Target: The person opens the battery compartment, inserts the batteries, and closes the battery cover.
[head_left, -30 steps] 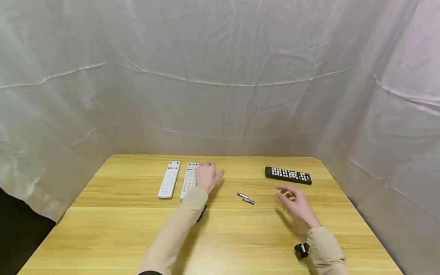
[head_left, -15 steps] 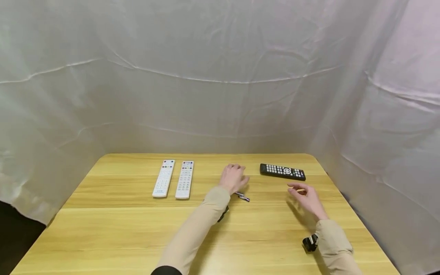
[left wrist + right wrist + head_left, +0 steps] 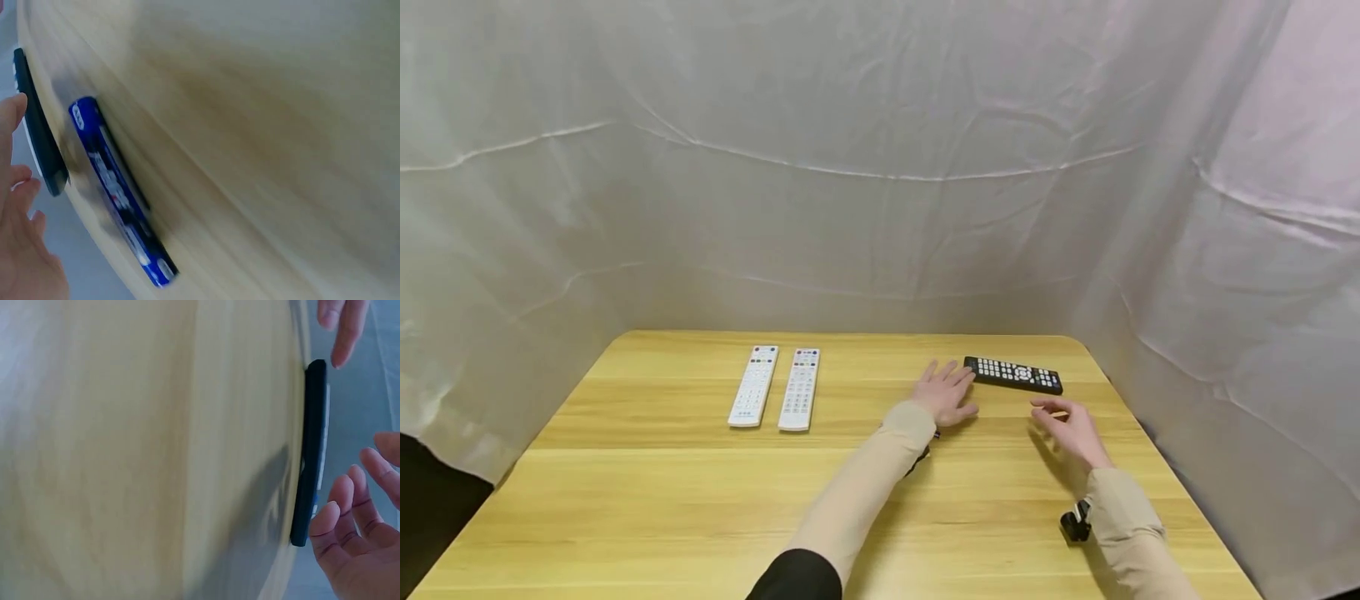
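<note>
My left hand reaches across the table with fingers spread, its fingertips right at the left end of a black remote control. Nothing is gripped in it. Blue AAA batteries lie near its wrist: in the left wrist view one battery shows whole with another partly behind it, while in the head view the hand and sleeve mostly cover them. My right hand hovers in front of the black remote's right end, fingers loosely bent and holding nothing. Its shadow falls on the wood in the right wrist view.
Two white remote controls lie side by side at the back left, the left one and the right one. Behind the wooden table and along its sides hangs a grey cloth.
My left hand has moved right, from the right-hand white remote past the batteries to the black remote, and its fingers have spread. My right hand has drifted slightly right.
</note>
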The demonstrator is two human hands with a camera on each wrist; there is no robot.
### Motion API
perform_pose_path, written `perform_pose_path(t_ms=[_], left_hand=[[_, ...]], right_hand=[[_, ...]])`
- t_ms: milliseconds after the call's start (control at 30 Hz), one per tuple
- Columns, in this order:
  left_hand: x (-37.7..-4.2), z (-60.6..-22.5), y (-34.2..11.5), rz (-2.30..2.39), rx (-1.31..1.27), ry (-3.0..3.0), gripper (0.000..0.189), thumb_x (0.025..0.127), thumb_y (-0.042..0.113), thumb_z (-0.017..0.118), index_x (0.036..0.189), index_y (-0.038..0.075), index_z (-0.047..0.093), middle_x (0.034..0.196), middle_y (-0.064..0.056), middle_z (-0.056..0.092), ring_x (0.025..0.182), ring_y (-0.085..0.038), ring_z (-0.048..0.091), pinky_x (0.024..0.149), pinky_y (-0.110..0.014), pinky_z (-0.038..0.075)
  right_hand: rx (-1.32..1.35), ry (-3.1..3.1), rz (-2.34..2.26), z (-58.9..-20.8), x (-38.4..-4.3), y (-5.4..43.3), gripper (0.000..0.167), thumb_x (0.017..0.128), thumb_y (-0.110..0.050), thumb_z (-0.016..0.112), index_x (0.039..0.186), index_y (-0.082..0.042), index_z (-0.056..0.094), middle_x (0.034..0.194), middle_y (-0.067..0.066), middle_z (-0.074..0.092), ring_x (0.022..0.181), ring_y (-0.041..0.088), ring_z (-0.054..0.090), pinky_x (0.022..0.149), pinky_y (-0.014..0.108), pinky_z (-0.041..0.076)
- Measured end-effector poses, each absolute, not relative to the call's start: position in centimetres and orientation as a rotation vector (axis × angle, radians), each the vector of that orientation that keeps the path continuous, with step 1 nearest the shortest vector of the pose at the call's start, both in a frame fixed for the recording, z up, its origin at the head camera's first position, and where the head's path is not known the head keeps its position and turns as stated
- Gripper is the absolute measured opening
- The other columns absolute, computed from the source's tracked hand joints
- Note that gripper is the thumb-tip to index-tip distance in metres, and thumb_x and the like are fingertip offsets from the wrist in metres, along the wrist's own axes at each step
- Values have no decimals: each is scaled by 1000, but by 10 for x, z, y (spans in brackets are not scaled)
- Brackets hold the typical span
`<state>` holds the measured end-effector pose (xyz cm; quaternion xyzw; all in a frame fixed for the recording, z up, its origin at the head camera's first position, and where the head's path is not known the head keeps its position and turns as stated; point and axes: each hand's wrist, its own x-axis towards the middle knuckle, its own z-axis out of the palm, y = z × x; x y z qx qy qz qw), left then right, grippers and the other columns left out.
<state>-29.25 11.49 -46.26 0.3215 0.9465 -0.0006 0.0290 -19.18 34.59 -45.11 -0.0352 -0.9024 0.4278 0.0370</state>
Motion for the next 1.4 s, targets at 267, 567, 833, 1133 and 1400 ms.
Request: perform_pose_path(t_ms=[267,567,833,1133,1400], left_hand=[[-299,-472,143,-89,909,2885,71,103,64,29,162,30,9,170,17,5,158,-7,0,135,-38,2],[-297,-473,165,-197,886,2958,69,102,67,30,161,35,14,169,20,12,157,-4,9,135,-38,10],[-305,-471,153,-261,758,3054,58,102,67,26,157,47,22,166,12,27,155,-11,23,134,-43,14],[-318,-468,113,-245,575,3124,54,103,66,23,154,51,27,163,1,33,147,-24,40,132,-55,13],[-325,-459,77,-136,507,3213,51,99,58,53,145,35,50,151,2,51,142,-23,47,126,-52,34]], right_hand=[[-156,-2780,1247,-451,-201,353,36,101,-18,57,128,5,62,117,25,62,91,19,63,62,24,57],[-181,-2808,1134,-452,-203,362,35,100,-20,58,124,5,65,113,24,64,87,13,59,70,22,50],[-172,-2808,1162,-452,-207,363,36,100,-19,58,125,6,64,118,29,63,84,10,60,66,22,53],[-124,-2806,1139,-452,-211,362,35,99,-18,57,123,7,65,116,29,64,85,13,64,63,21,54],[-95,-2808,1192,-448,-213,354,36,101,-19,58,125,7,63,118,29,63,89,17,63,63,25,58]])
